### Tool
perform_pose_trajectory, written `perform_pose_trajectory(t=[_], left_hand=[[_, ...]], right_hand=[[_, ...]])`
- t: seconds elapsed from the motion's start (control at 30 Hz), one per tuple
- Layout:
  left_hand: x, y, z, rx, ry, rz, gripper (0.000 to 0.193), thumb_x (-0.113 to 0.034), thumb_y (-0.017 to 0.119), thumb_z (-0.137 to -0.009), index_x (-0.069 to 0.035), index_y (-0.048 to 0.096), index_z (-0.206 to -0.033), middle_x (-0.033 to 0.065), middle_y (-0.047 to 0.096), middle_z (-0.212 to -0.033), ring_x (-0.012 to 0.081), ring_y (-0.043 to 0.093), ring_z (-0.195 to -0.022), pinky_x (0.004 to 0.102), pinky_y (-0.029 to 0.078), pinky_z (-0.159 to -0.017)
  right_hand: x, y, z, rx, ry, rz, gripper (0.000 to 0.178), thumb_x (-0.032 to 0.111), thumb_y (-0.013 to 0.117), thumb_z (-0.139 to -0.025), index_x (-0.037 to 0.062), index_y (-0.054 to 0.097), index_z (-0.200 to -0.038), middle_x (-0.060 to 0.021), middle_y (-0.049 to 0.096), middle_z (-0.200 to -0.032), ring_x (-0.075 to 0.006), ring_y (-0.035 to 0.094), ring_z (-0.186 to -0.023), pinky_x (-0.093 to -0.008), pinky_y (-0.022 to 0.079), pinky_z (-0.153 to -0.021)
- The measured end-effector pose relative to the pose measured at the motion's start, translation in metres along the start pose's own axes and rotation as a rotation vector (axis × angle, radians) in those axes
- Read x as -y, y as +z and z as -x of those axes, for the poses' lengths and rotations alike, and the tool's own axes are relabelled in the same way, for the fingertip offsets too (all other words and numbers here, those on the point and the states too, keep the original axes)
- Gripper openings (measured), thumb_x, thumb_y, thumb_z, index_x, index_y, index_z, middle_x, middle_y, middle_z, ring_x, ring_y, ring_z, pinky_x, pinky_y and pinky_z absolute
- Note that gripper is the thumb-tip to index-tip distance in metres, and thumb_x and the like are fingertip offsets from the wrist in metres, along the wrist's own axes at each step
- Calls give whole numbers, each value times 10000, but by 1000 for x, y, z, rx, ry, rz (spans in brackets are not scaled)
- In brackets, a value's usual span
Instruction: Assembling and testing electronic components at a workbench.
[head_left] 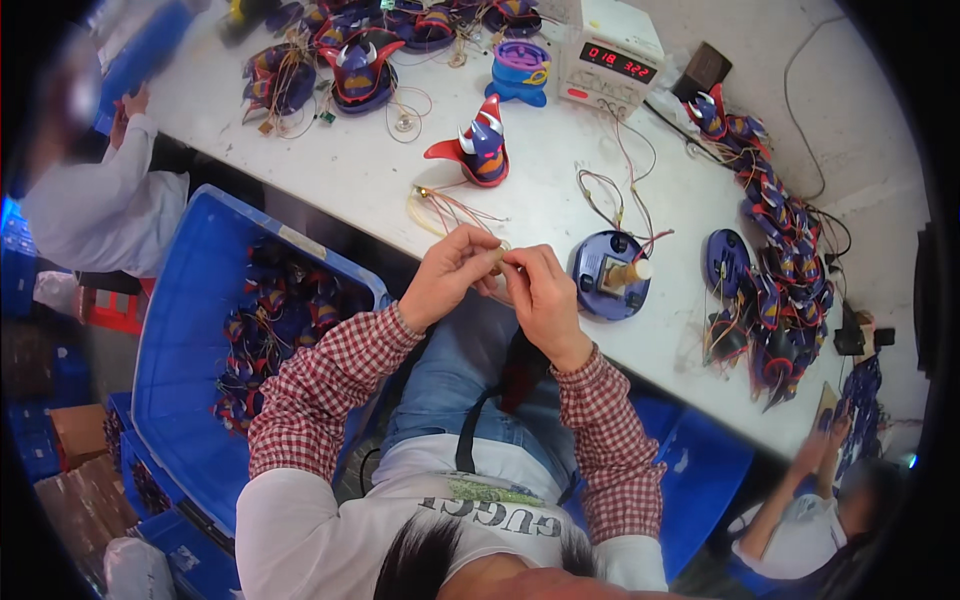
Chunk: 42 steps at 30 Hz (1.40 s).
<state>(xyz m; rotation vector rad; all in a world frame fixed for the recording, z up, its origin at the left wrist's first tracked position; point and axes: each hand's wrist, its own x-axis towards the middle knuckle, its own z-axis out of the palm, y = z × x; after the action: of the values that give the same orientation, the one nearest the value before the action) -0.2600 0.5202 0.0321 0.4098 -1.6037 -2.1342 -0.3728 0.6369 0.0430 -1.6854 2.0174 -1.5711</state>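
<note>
Head view: the work looks midway, with fine hand-wiring the likely step, though that is a judgement from how things lie. The left hand (pixel 452 275) and right hand (pixel 547 303) meet in front of the white bench (pixel 540 165), thumbs and fingertips pinched narrowly on a small pale piece (pixel 501 257) — perhaps a wire end — held between them near the bench edge. Just beyond lie loose thin wires (pixel 462 208), and behind these a purple-and-red horned toy head (pixel 486 152) stands on the bench. It looks complete in shell and colour; the wiring seems to be what is left, and it is not joined to the round purple base (pixel 597 296) at the right, which carries a pale cylinder and has leads beside it. More wired heads (pixel 360 75) crowd the far left of the bench, others are heaped at the right (pixel 785 290), and a blue bin (pixel 165 330) holds a further batch; whether these are finished or waiting, I cannot tell. The fingers cover most of the pinched piece, so its shape and any joint are hidden — and whether the loose wires run into the toy head is unclear. The bin's contents sink into shadow, and the co-workers at left (pixel 95 215) and right (pixel 800 535) are blurred near the rim.
</note>
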Motion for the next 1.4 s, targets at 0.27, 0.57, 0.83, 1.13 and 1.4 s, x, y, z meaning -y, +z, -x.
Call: perform_pose_trajectory(t=[0.27, 0.57, 0.83, 1.13, 1.4], left_hand=[[2, 2, 1, -19, -1, -5, 171, -50, 519, -923, 6, 511, -1085, 96, 600, -849, 127, 579, -681, 215, 491, -630], [-1, 7, 3, -22, 37, -42, 197, -54, 524, -928, 12, 507, -1112, 104, 604, -875, 133, 590, -704, 214, 499, -647], [-1, 7, 4, -28, 51, -41, 206, -46, 521, -928, 17, 508, -1124, 111, 606, -883, 137, 594, -709, 211, 500, -653], [0, 9, 5, -33, 62, -13, 158, -50, 526, -926, 2, 519, -1076, 94, 593, -866, 120, 584, -696, 205, 494, -643], [-3, 9, 5, -47, 22, -49, 194, -55, 560, -900, 2, 535, -1084, 92, 587, -853, 134, 574, -676, 220, 486, -628]], right_hand=[[-5, 1, 1, -13, 44, -57, 154, -62, 603, -805, 0, 583, -945, -74, 553, -841, -164, 505, -627, -250, 414, -540], [-3, 3, 0, -78, -10, -50, 148, -69, 605, -795, -2, 578, -924, -74, 554, -824, -164, 497, -606, -250, 403, -518], [2, 5, 1, -121, -46, -43, 151, -77, 600, -788, -1, 575, -915, -77, 553, -819, -168, 489, -592, -256, 398, -507], [4, 6, 5, -143, -56, -27, 149, -76, 594, -785, 0, 574, -911, -80, 553, -816, -177, 494, -590, -265, 398, -506], [4, 7, 3, -147, -75, -37, 161, -64, 599, -778, 4, 576, -921, -87, 556, -830, -198, 515, -616, -276, 421, -537]])
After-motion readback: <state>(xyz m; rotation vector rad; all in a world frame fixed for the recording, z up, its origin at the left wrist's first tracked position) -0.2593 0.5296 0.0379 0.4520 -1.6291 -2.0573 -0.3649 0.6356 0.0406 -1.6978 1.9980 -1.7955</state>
